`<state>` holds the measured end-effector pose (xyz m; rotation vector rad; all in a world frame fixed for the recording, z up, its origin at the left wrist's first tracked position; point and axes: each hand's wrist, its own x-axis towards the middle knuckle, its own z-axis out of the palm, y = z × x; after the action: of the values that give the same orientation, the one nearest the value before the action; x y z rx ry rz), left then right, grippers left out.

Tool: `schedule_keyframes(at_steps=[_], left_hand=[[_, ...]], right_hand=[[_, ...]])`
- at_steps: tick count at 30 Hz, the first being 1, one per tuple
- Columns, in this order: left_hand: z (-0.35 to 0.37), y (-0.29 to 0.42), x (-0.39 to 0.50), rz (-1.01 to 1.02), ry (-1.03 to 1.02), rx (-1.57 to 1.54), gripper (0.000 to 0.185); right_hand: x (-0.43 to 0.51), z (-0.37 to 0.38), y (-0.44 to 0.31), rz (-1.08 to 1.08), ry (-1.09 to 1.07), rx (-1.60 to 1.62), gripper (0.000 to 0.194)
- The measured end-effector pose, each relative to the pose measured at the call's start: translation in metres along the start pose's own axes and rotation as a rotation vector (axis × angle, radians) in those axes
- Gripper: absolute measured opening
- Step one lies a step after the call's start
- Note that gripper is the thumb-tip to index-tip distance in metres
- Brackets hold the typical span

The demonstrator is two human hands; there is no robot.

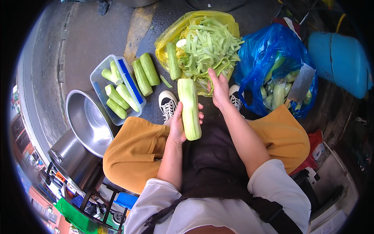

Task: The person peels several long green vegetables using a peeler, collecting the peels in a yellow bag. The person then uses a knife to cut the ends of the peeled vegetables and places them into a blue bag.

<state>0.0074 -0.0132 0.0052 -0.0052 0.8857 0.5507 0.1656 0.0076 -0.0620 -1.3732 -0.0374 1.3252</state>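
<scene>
My left hand (178, 124) grips a long, pale green peeled gourd (190, 111) around its lower half, above my lap. My right hand (219, 89) is closed around a green, thin-looped hand tool (211, 83), seemingly a peeler; its working end is hard to make out. The tool is close to the gourd's upper right side. Beyond both hands, a yellow plastic bag (163, 44) bears a heap of green peel strips (209, 44). Against the heap's left side leans another gourd (173, 61).
Left, a clear plastic box (95, 76) holds several gourd pieces; two gourds (146, 73) lie beside it. Nearer are a steel basin (93, 117) and steel pot (77, 161). Right, a cleaver (301, 83) rests on a blue bag (271, 41) of vegetables, near a blue container (337, 61).
</scene>
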Motion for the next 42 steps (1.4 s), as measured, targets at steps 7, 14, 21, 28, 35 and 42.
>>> schedule_keyframes(at_steps=[7, 14, 21, 28, 35, 42], left_hand=[[-0.002, 0.000, -0.008, -0.105, -0.140, -0.130, 0.070], [0.003, 0.004, -0.002, -0.038, -0.167, -0.345, 0.065], [0.003, -0.001, -0.012, -0.081, -0.282, -0.364, 0.061], [0.006, 0.003, -0.001, -0.013, -0.070, -0.129, 0.060], [0.006, 0.005, -0.009, -0.084, -0.204, -0.322, 0.057], [0.000, 0.006, -0.004, -0.066, -0.093, -0.420, 0.054]], right_hand=[[0.016, 0.008, -0.002, -0.168, -0.065, -0.226, 0.030], [-0.009, 0.013, -0.004, 0.226, -0.047, -0.078, 0.032], [0.026, 0.011, -0.007, -0.147, 0.076, -0.641, 0.035], [-0.011, 0.009, 0.006, -0.049, -0.120, -0.088, 0.027], [0.024, 0.009, -0.008, 0.074, 0.036, -0.434, 0.034], [-0.016, 0.017, 0.001, -0.032, -0.169, -0.163, 0.033]])
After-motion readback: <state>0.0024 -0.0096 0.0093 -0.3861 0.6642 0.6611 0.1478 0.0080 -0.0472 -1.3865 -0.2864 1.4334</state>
